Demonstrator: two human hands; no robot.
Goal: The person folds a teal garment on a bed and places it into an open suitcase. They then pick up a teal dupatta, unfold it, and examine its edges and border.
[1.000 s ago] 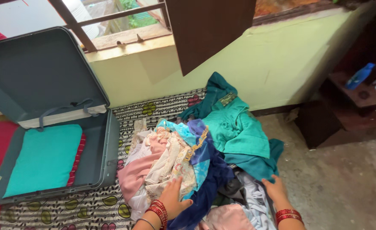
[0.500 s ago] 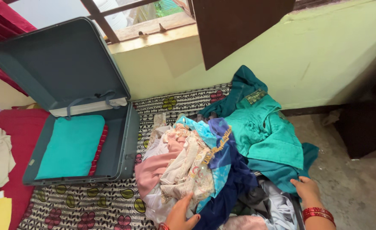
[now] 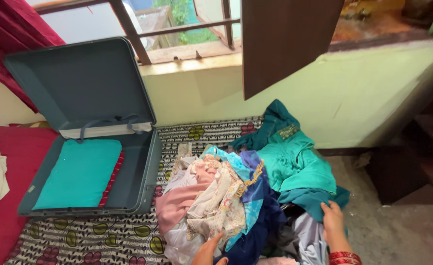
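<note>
Two hands work at a heap of loose clothes (image 3: 236,196) in the lower middle of the frame, lying on a patterned mattress (image 3: 103,235) and spilling toward the bare floor (image 3: 403,230) at lower right. The garments look soft, light and limp, apt to slide off one another, so a bunched fold probably gives a surer hold than a trailing edge. The left hand (image 3: 209,251), low at the bottom edge, rests with fingers loosely spread on a cream patterned garment (image 3: 219,203); I cannot tell whether it grips. The right hand (image 3: 333,218), with red bangles (image 3: 343,257) at the wrist, lies fingers forward, pressing a teal garment (image 3: 295,167) where it meets pale grey cloth (image 3: 308,240). Left of the heap an open grey suitcase (image 3: 143,181) holds a folded teal piece (image 3: 79,172), its lid propped below the window (image 3: 177,29).
</note>
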